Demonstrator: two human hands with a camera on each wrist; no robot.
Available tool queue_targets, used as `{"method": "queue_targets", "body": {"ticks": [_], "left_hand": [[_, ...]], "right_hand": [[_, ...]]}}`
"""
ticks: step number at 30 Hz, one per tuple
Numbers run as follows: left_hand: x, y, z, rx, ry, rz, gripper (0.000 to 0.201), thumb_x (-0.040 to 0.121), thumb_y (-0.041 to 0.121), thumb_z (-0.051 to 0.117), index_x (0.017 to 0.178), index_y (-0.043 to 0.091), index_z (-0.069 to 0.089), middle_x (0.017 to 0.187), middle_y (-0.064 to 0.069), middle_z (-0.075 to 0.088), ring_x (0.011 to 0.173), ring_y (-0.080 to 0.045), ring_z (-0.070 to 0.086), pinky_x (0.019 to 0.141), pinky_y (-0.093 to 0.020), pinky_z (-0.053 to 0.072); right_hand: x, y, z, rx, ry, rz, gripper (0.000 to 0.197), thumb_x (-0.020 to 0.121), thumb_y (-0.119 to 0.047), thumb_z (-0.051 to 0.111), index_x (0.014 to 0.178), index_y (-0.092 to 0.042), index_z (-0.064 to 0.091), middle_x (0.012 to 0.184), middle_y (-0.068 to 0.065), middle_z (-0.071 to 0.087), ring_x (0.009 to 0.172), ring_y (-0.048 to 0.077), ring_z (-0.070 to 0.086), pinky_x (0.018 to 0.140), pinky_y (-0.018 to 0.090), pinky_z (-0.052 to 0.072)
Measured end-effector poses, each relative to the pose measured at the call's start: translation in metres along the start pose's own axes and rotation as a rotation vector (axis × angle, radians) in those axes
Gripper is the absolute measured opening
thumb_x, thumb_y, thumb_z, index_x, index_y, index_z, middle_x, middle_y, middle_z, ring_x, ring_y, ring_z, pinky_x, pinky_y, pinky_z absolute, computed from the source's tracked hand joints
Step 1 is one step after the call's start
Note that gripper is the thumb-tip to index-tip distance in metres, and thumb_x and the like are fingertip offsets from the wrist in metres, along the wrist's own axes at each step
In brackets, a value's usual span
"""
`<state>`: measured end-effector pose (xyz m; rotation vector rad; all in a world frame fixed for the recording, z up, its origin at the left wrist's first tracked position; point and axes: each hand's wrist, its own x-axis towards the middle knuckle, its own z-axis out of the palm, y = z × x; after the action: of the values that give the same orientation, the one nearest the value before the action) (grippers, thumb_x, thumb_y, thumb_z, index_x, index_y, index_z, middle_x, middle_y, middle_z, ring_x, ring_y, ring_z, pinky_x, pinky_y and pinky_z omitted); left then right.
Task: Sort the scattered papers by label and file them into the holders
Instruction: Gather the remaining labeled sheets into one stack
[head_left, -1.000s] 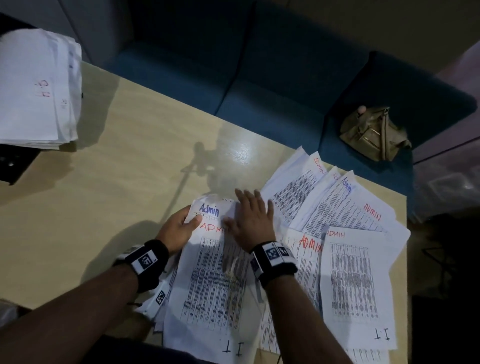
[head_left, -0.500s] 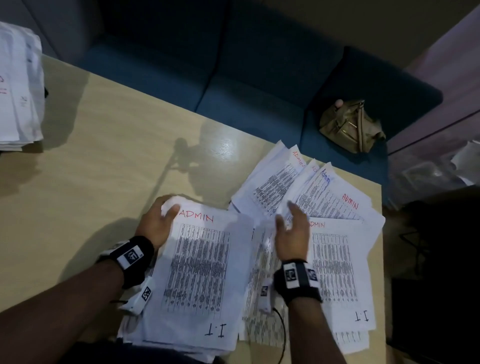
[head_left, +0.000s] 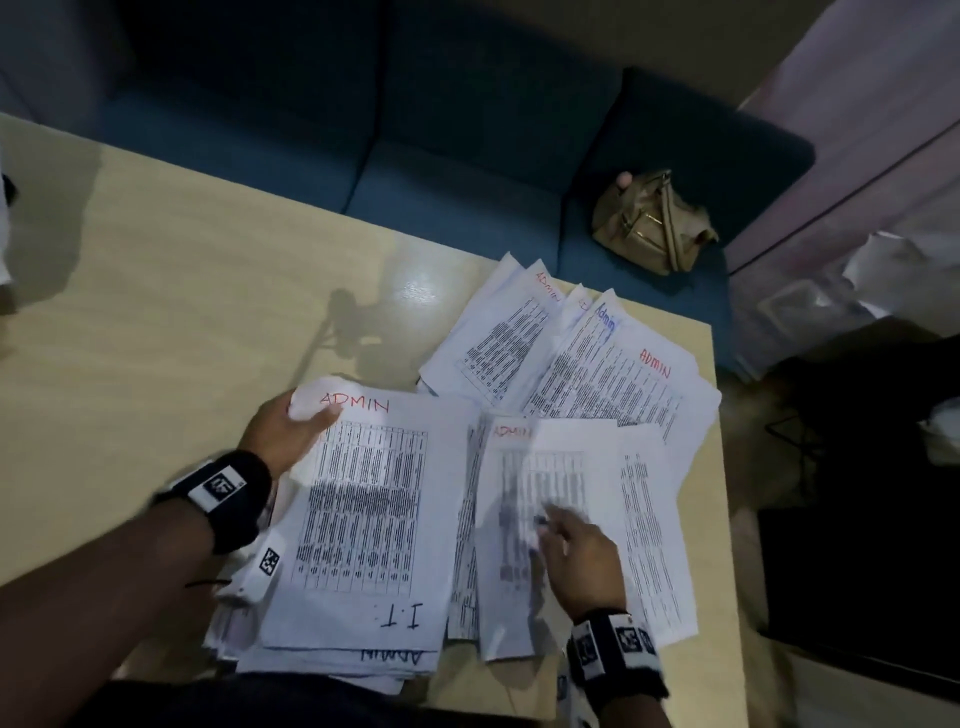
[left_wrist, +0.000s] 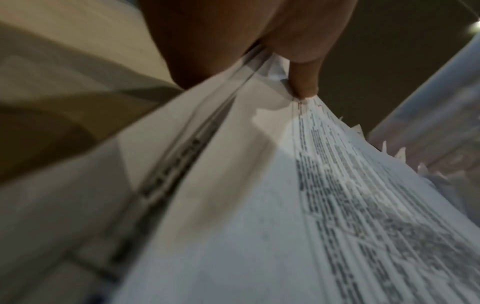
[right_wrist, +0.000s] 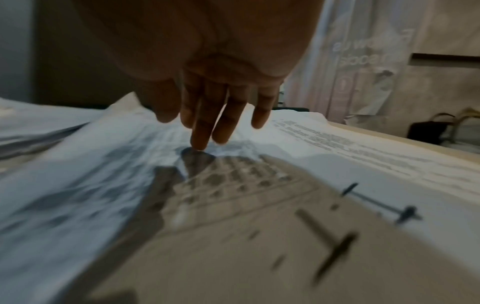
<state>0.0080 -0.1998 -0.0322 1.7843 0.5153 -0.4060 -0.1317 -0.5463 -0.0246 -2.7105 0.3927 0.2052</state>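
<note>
White printed sheets marked ADMIN in red or blue lie spread over the near right part of the wooden table (head_left: 156, 322). My left hand (head_left: 291, 431) grips the top left corner of a gathered stack (head_left: 363, 509), thumb on the top sheet, which also reads I.T. at its near end. The left wrist view shows the thumb (left_wrist: 303, 82) pinching the stack (left_wrist: 259, 205). My right hand (head_left: 571, 551) rests straight fingers on a loose ADMIN sheet (head_left: 524, 467) beside the stack. In the right wrist view the fingertips (right_wrist: 200, 144) touch that blurred sheet (right_wrist: 233, 185). More sheets (head_left: 597, 364) fan out behind.
A blue sofa (head_left: 441, 156) runs along the far side of the table with a tan handbag (head_left: 649, 223) on its seat. At the far left edge a white paper pile (head_left: 4, 244) barely shows. The table's right edge (head_left: 722, 467) drops to a dark floor.
The view has swung right, so the left paper pile has slid out of frame. My right hand has come back toward me and down onto a loose ADMIN sheet. My left hand keeps gripping the stack.
</note>
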Motion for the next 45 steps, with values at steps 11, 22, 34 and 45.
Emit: {"method": "queue_targets", "body": {"ticks": [11,22,34,45], "left_hand": [[-0.011,-0.001,0.003,0.034,-0.024,-0.073,0.059,0.095,0.048,0.049,0.142,0.013,0.041,0.139,-0.012,0.051,0.122,-0.028,0.050,0.092,-0.032,0.032],[-0.008,-0.011,-0.011,0.138,-0.002,-0.066,0.070,0.080,0.032,0.076,0.138,0.007,0.046,0.137,-0.013,0.055,0.120,-0.029,0.055,0.102,-0.040,0.043],[-0.027,0.004,-0.015,0.077,-0.156,0.129,0.050,0.092,-0.003,0.052,0.123,0.037,0.050,0.136,-0.001,0.043,0.079,0.018,0.054,0.065,-0.004,0.044],[-0.036,0.003,-0.006,-0.088,-0.130,0.061,0.021,0.101,0.030,0.043,0.117,0.032,0.056,0.121,-0.001,0.061,0.098,-0.017,0.061,0.074,-0.026,0.047]], "right_hand": [[0.034,0.020,-0.012,0.127,-0.062,0.474,0.097,0.075,-0.046,0.075,0.147,-0.005,0.026,0.146,0.020,0.035,0.134,0.037,0.035,0.110,0.047,0.034],[0.033,-0.023,-0.043,0.281,0.043,0.467,0.042,0.092,-0.022,0.059,0.119,0.008,0.052,0.095,0.024,0.067,0.097,0.034,0.061,0.073,0.032,0.043],[0.038,-0.069,-0.148,0.594,0.396,0.204,0.028,0.090,-0.019,0.063,0.110,0.000,0.062,0.097,0.008,0.061,0.095,0.015,0.055,0.075,0.021,0.036],[0.021,-0.141,0.046,0.550,-0.171,0.346,0.039,0.088,-0.022,0.062,0.121,-0.004,0.054,0.110,0.014,0.065,0.100,0.032,0.063,0.073,0.027,0.043]]}}
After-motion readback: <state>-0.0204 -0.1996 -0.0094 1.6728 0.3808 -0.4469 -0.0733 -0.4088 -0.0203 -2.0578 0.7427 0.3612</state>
